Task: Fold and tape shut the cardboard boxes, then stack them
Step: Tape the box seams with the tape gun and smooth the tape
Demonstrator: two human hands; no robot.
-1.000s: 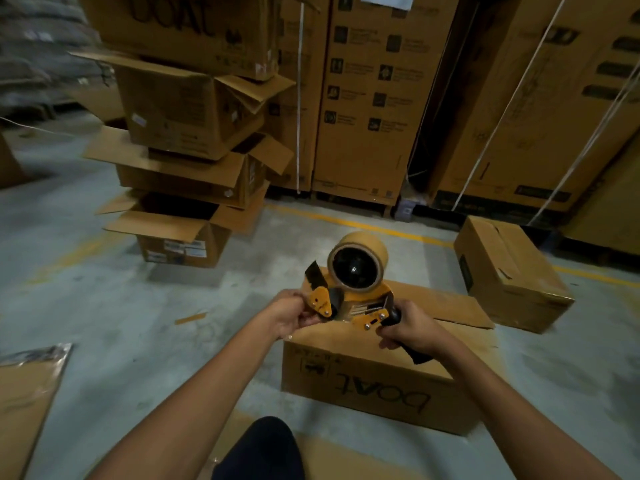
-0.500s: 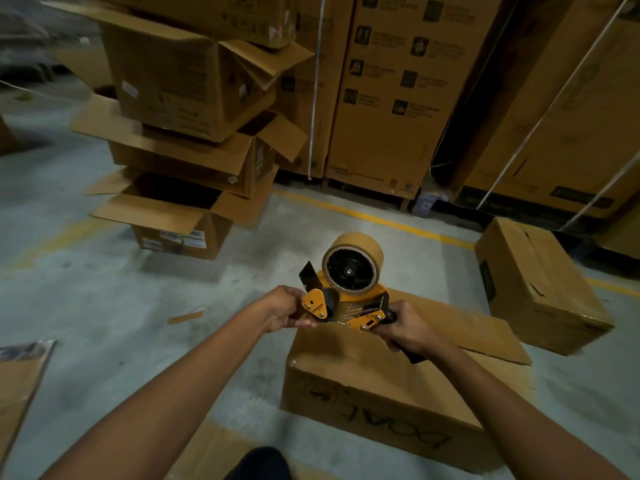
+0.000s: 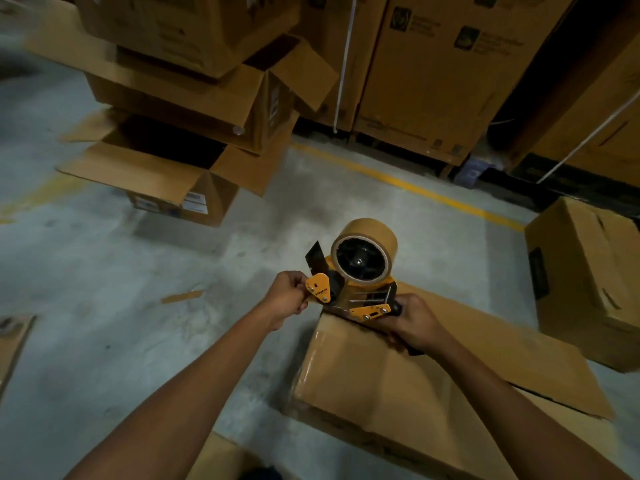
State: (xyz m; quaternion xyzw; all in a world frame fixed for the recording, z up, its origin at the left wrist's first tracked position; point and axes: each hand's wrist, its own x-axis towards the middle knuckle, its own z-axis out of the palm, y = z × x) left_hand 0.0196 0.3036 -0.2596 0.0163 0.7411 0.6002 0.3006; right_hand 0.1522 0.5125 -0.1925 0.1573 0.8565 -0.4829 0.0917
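Observation:
An orange tape dispenser point(image 3: 356, 292) carrying a roll of brown tape point(image 3: 364, 255) is held over the far left corner of a cardboard box point(image 3: 408, 386) on the floor in front of me. My right hand point(image 3: 414, 323) grips the dispenser's black handle. My left hand point(image 3: 287, 297) pinches the dispenser's front end by the orange side plate. One top flap of the box lies spread out to the right.
A stack of open boxes point(image 3: 194, 98) with splayed flaps stands at the back left. A closed box point(image 3: 588, 278) sits at the right. Tall strapped cartons point(image 3: 433, 64) line the back behind a yellow floor line. Flat cardboard point(image 3: 10, 344) lies at the left edge.
The view has dipped and drawn nearer to the box. Both hands keep their hold on the dispenser, which stays by the box's far left corner.

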